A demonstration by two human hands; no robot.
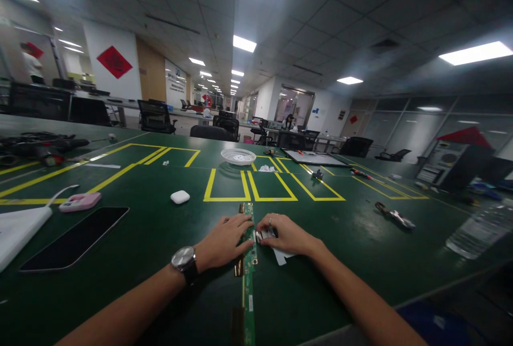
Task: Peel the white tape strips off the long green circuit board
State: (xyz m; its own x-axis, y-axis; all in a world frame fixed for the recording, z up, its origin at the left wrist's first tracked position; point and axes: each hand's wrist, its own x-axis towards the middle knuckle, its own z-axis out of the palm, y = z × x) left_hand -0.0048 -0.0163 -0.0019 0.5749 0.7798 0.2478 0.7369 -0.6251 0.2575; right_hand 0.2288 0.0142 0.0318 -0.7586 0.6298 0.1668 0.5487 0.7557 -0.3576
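A long, narrow green circuit board point(249, 282) lies lengthwise in front of me, with copper-coloured flex strips point(239, 267) along its left side. My left hand point(225, 239), a watch on its wrist, rests across the board with thumb and fingers spread apart on it. At the board's right edge my right hand point(282, 234) is closed in a pinch on a white flat cable point(280, 256). The cable's tail sticks out below the palm. Its end is near the board's edge, partly covered by the fingertips, so I cannot tell whether it sits in a connector.
Left are a black phone point(76, 239), a pink device point(80, 202) and a white earbud case point(180, 197). A white plastic basket point(238, 157) stands ahead among yellow tape outlines. Right are a metal tool point(395, 216) and a water bottle point(476, 231). Tools point(40, 148) lie far left.
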